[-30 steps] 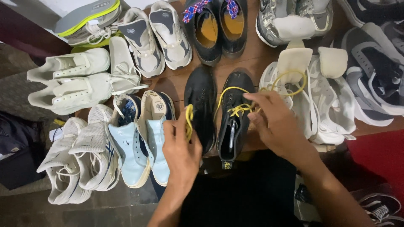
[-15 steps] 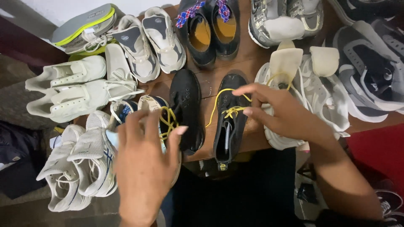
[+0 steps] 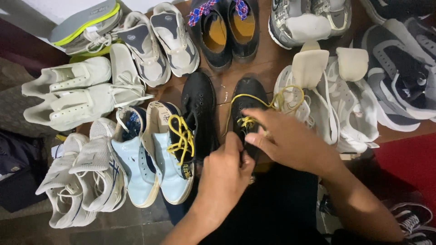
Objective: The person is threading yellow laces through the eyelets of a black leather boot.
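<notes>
Two black boots stand side by side on a wooden table (image 3: 272, 59). The left boot (image 3: 198, 106) lies unheld with a loose bundle of yellow lace (image 3: 181, 136) resting on its side. The right boot (image 3: 247, 97) has a yellow lace (image 3: 247, 121) threaded through its eyelets, with a long loop trailing right over a white shoe. My left hand (image 3: 225, 174) grips the right boot at its opening. My right hand (image 3: 284, 138) pinches the threaded yellow lace at the boot's eyelets.
Several shoes crowd the table: pale blue sneakers (image 3: 150, 154), white sneakers (image 3: 77, 95) at left, black shoes with tan insoles (image 3: 227, 31) at the back, white shoes (image 3: 336, 100) and grey-black trainers (image 3: 399, 77) at right. A red mat (image 3: 408, 168) lies at lower right.
My left hand dropped the yellow lace bundle onto the left boot and moved right onto the right boot. My right hand slid down toward the eyelets. The left boot shifted left.
</notes>
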